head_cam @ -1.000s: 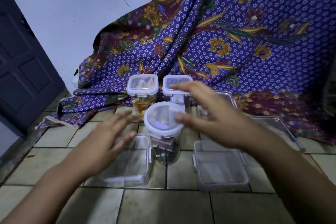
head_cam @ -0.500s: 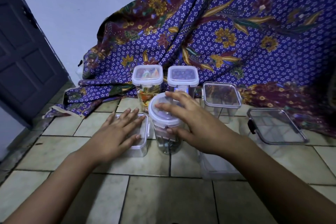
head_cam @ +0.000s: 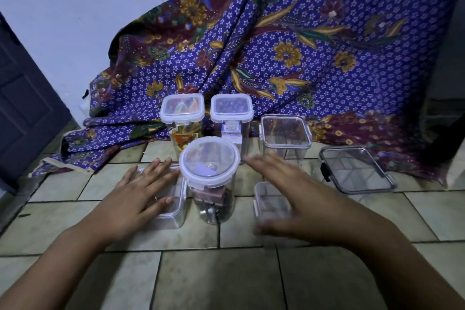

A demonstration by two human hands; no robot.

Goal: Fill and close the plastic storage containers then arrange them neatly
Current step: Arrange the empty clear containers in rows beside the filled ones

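Note:
A round lidded container with dark contents stands on the tiled floor between my hands. My left hand lies flat, fingers spread, on a low clear square container. My right hand hovers open and blurred over another low clear container, holding nothing. Behind stand two closed tall containers, one with colourful contents and one with a label. A tall clear container and a dark-rimmed square container sit to the right.
A purple floral cloth drapes down the wall behind the containers and onto the floor. A dark door stands at the left. Beige floor tiles stretch toward me.
My right hand has come off the round container's lid and moved right, over the low container. My left hand stays on the left low container. The camera has tilted slightly.

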